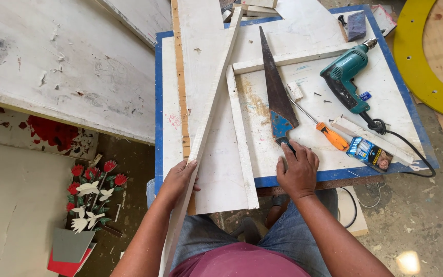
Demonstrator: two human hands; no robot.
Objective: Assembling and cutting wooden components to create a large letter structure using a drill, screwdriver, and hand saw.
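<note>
Two bare hands come up from the bottom edge of the head view, over a lap in blue jeans and a maroon shirt. The left hand (178, 177) reaches forward with the forearm rising from lower left; its fingers are curled around the near part of a long white wooden strip (207, 120), the thumb side resting on top, so it is grasping the strip. This strip runs slanted from the lap up to the far edge of the table, lying over a wide white board (208, 82) whose near end sticks out past the table edge.

The right hand (297, 169) lies palm down at the near edge of the blue-rimmed work table (158, 102), wrist slightly bent, forearm coming from lower right. Its fingers are bent over the blue handle of a handsaw (278, 97); they rest on the grip, but whether they close fully around it cannot be told. The dark saw blade points away from the person, lying flat on the white table top, between a thin white batten (241, 138) and an orange-handled screwdriver (320, 125).

Further right lie a teal electric drill (345, 74) with a black cable and a small blue box (367, 152). On the floor at left stands a cut-out of red and white flowers (94, 197).
</note>
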